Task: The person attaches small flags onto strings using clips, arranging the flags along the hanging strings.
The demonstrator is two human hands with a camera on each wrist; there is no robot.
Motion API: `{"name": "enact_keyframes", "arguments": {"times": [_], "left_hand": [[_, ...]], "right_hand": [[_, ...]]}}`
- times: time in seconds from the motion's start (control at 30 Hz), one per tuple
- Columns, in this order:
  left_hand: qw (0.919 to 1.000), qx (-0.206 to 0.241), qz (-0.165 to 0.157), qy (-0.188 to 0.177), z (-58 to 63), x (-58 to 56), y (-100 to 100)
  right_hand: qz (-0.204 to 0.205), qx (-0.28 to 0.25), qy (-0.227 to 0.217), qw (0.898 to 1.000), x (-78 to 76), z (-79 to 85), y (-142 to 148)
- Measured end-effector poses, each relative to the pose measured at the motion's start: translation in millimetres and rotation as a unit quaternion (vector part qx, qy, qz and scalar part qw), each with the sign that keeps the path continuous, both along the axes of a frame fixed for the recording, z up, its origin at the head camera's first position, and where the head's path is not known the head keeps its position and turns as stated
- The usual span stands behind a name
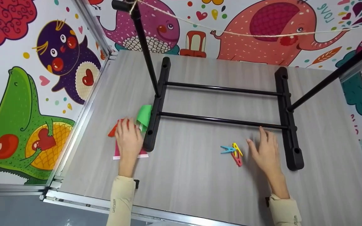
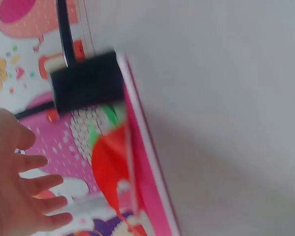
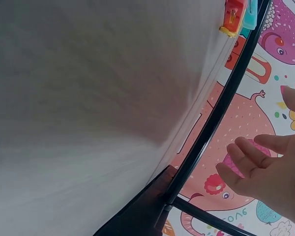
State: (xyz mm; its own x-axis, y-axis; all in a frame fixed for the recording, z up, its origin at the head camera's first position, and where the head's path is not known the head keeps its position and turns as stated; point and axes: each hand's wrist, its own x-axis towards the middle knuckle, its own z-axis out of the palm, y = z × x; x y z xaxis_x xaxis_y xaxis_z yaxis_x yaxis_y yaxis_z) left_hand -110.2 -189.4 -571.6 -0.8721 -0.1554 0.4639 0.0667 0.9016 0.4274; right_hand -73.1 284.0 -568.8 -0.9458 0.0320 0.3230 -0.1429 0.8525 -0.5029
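Note:
My left hand point(image 1: 129, 139) hovers over a small group of coloured cloth-like pieces beside the black rack's left foot point(image 1: 150, 138). These are a curled green piece point(image 1: 144, 115), a red piece point(image 2: 110, 162) and a pink piece with a white edge point(image 2: 143, 169). Its fingers are spread and hold nothing in the left wrist view; from above, the hand partly covers the red and pink pieces. My right hand point(image 1: 266, 153), fingers extended and holding nothing, is between the rack's right foot point(image 1: 295, 160) and blue point(image 1: 227, 149), yellow point(image 1: 238, 149) and red point(image 1: 237, 160) clothespins.
Two black crossbars point(image 1: 222, 120) join the rack's feet, and slanting posts point(image 1: 145, 53) rise from them. A string point(image 1: 250, 34) sags across the top. Printed cartoon walls point(image 1: 262, 28) border the grey wood-look table point(image 1: 193, 185), which has a metal front edge point(image 1: 86, 204).

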Motion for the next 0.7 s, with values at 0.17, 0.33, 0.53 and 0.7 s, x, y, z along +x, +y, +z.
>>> {"name": "enact_keyframes", "arguments": {"times": [0.17, 0.33, 0.53, 0.7], "left_hand": [[0.9993, 0.014, 0.031, -0.017, -2.6, 2.5, -25.8], [0.9962, 0.034, 0.035, -0.072, -5.0, 4.2, -42.6], [0.9881, 0.052, 0.017, -0.143, -2.3, 1.9, -53.6], [0.9820, 0.046, 0.006, -0.183, -0.7, 0.2, -56.2]], "right_hand": [[0.002, -0.002, 0.026, 1.000, 0.8, -3.7, 0.2], [0.022, -0.050, 0.083, 0.995, 1.7, -7.3, -1.2], [0.011, -0.132, 0.037, 0.990, 6.9, -6.1, -6.4], [0.008, -0.147, -0.023, 0.989, 12.0, -4.6, -11.6]]}}
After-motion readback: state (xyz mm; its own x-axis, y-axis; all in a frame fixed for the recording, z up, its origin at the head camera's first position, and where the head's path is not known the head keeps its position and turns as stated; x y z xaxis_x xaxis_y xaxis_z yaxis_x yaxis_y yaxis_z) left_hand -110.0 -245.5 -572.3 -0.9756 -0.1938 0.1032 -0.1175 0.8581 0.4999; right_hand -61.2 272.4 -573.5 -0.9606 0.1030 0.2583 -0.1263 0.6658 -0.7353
